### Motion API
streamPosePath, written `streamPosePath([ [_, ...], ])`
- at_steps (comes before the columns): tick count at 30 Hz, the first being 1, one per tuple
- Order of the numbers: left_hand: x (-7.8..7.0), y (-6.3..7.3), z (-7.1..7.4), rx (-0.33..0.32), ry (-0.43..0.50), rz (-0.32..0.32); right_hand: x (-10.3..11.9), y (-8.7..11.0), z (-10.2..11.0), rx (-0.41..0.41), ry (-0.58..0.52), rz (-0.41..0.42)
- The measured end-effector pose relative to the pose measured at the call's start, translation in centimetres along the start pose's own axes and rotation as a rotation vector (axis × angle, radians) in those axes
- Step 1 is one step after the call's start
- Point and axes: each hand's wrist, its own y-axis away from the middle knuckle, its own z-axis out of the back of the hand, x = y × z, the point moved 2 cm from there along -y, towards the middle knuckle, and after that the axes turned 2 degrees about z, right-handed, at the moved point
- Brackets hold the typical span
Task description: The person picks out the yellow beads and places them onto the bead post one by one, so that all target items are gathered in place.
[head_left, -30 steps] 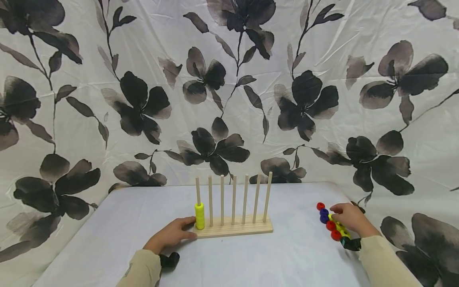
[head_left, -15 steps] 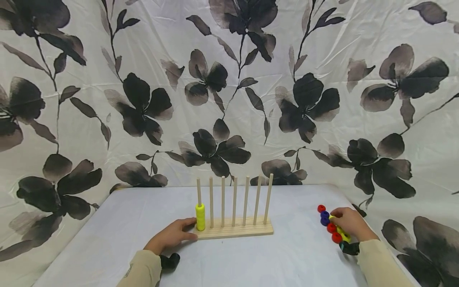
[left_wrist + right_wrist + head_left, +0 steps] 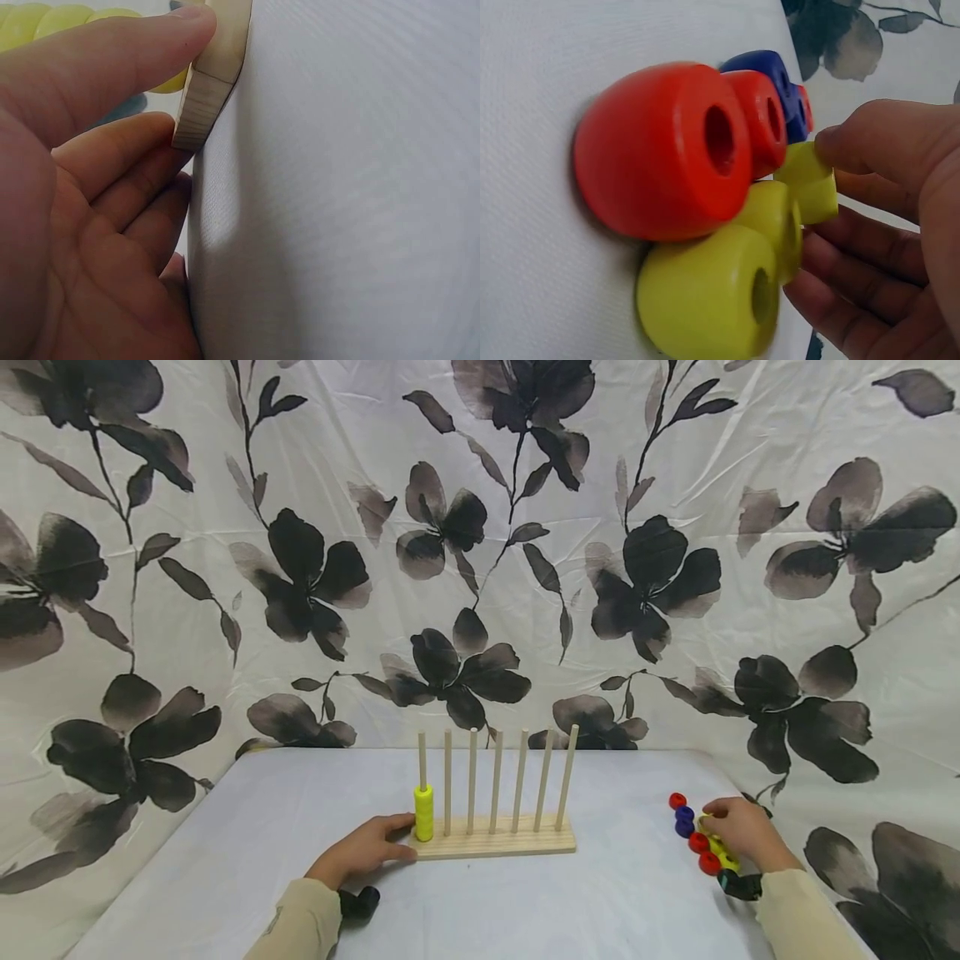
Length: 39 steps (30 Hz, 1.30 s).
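Observation:
In the head view my left hand grips the left end of a wooden peg stand, thumb at the front and fingers behind. The left wrist view shows the thumb and index finger against the corner of the base. A stack of yellow beads sits on the leftmost of several upright pegs. At the right, my right hand pinches a yellow bead between thumb and index finger. Nearer the camera lie two other yellow beads, beside a row of red beads and blue beads.
A white-covered table bears the stand and beads. A floral cloth hangs behind it and down the right side. Black straps with camera mounts sit on both wrists. The stand's other pegs carry no beads.
The head view has shifted slightly, so the stand and beads appear a little farther right and lower. My right hand stays at the yellow beads with little movement; my left hand keeps its grip.

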Motion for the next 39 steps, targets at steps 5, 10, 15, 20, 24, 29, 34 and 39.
streamPosePath([
  [5, -0.2, -0.3, -0.1, 0.0, 0.002, 0.001, 0.5, 0.5, 1.0, -0.043, -0.013, 0.03],
  [10, -0.3, -0.2, -0.1, 0.007, 0.004, -0.002, 1.3, 0.8, 1.6, -0.061, -0.06, 0.031],
  [15, -0.5, -0.3, -0.1, 0.014, 0.001, 0.0, 3.0, 1.2, 2.1, -0.077, -0.091, 0.056],
  [20, -0.6, -0.3, -0.1, 0.014, -0.007, 0.006, 5.0, 1.3, 2.4, -0.08, -0.112, 0.101],
  [24, -0.5, -0.3, -0.1, 0.012, -0.007, 0.012, 6.5, 1.1, 2.5, -0.082, -0.127, 0.14],
  [29, -0.1, 0.0, 0.1, -0.003, 0.004, 0.037, 8.3, 0.7, 2.7, -0.088, -0.186, 0.166],
  [34, 0.0, 0.2, 0.1, -0.007, 0.011, 0.041, 9.7, 0.7, 2.9, -0.075, -0.248, 0.156],
  [39, 0.0, -0.1, 0.0, -0.003, 0.002, 0.029, 10.8, 0.8, 3.5, -0.07, -0.28, 0.188],
])
